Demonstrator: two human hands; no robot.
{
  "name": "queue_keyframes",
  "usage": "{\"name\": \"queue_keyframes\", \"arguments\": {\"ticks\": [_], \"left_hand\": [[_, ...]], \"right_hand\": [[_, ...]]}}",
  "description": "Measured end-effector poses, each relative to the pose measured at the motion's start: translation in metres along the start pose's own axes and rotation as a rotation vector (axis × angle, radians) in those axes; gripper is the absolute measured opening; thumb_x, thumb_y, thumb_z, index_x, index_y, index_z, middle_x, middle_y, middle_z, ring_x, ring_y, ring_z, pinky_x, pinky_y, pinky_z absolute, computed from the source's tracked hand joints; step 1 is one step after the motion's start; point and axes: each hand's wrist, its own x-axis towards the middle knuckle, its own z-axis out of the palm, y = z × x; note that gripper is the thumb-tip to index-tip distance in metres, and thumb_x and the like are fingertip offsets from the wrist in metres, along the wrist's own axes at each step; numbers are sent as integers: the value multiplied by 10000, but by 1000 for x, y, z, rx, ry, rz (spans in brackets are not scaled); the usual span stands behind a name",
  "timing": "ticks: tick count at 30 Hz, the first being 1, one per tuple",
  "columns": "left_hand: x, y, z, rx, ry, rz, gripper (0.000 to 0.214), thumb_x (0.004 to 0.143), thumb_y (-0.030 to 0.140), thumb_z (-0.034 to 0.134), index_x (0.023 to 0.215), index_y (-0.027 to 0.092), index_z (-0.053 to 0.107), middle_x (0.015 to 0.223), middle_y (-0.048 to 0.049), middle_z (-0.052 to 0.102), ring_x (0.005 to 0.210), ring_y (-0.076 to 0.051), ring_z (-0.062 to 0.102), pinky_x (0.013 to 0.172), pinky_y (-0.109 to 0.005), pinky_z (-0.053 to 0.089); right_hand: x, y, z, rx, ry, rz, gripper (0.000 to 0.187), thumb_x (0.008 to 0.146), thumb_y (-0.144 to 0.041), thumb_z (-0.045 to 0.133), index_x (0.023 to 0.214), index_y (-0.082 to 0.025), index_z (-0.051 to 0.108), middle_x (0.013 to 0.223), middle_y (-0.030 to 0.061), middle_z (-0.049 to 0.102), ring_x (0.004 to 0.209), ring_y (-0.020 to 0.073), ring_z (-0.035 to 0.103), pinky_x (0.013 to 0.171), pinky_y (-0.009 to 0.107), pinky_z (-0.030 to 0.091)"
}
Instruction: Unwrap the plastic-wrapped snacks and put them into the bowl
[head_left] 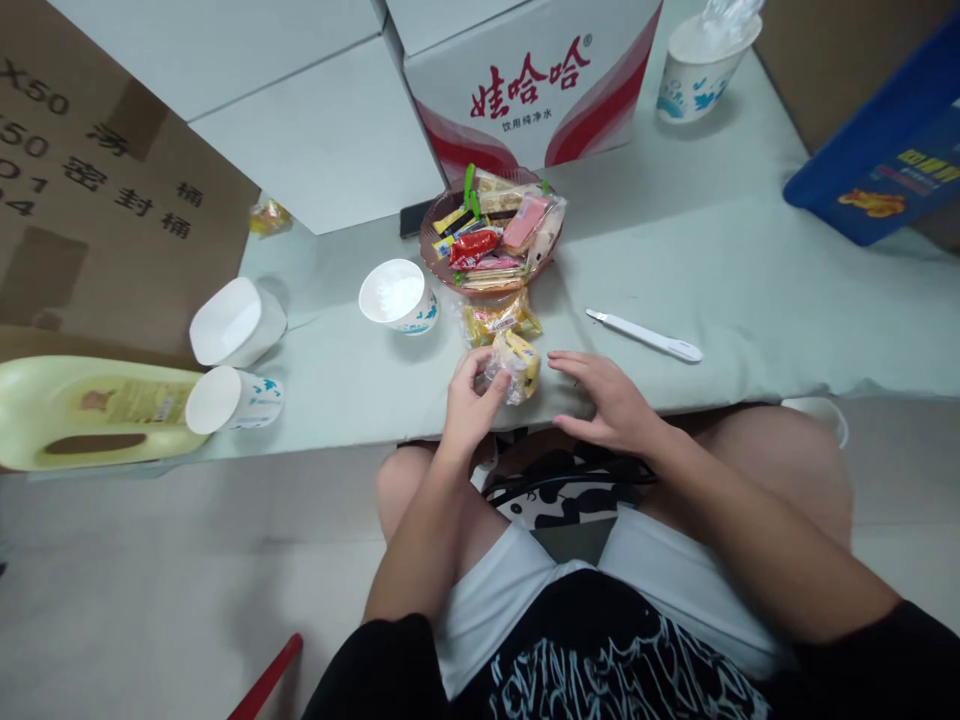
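Note:
My left hand (475,395) grips a small yellow snack in a clear plastic wrapper (517,368) at the table's near edge. To its right, my right hand (604,400) hovers with fingers apart and nothing in them. Just beyond the held snack lies another wrapped yellow snack (501,318). Behind that stands a pinkish glass bowl (433,262) heaped with packaged snacks, among them a red packet (474,247) and a pink one (526,222). A white craft knife or scalpel-like tool (646,335) lies on the cloth to the right of my right hand.
A paper cup (412,318) stands left of the bowl. Farther left are a white tub (238,325), a tipped paper cup (255,402) and a yellow jug (45,400). White cartons (525,110) line the back. A cup with plastic (694,80) and a blue box (862,190) stand right.

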Motion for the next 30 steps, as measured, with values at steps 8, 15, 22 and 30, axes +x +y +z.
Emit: {"name": "queue_keyframes", "arguments": {"ticks": [8, 15, 22, 30], "left_hand": [[2, 15, 6, -537, -18, -410, 374, 736, 480, 812, 903, 214, 611, 962, -44, 762, 833, -211, 736, 672, -295, 592], [20, 18, -8, -478, 189, -452, 243, 703, 320, 751, 821, 187, 585, 788, -19, 727, 643, -156, 694, 509, -220, 525], [22, 1, -34, -103, 328, -123, 274, 817, 379, 647, 1046, 229, 646, 1074, -62, 722, 955, -194, 725, 747, -274, 568], [14, -7, -33, 580, -17, 311, 96, 828, 287, 669, 843, 203, 713, 1271, -116, 641, 1231, -275, 619, 1075, -479, 486]], "right_hand": [[-1, 9, 4, -32, 209, 213, 416, 868, -249, 645, 1279, -312, 621, 1390, 110, 547, 1288, 334, 573, 1072, 547, 503], [5, 18, -19, -21, 448, 290, 74, 853, -206, 613, 875, -255, 663, 1215, 80, 695, 1145, 282, 672, 1009, 507, 539], [0, 16, -39, -53, 666, 400, 256, 831, -122, 473, 994, -250, 623, 1149, 83, 722, 1106, 275, 674, 946, 490, 528], [1, 10, -23, -415, 235, 161, 154, 881, -237, 602, 1004, -258, 692, 742, 22, 659, 899, 262, 628, 920, 461, 429]]}}
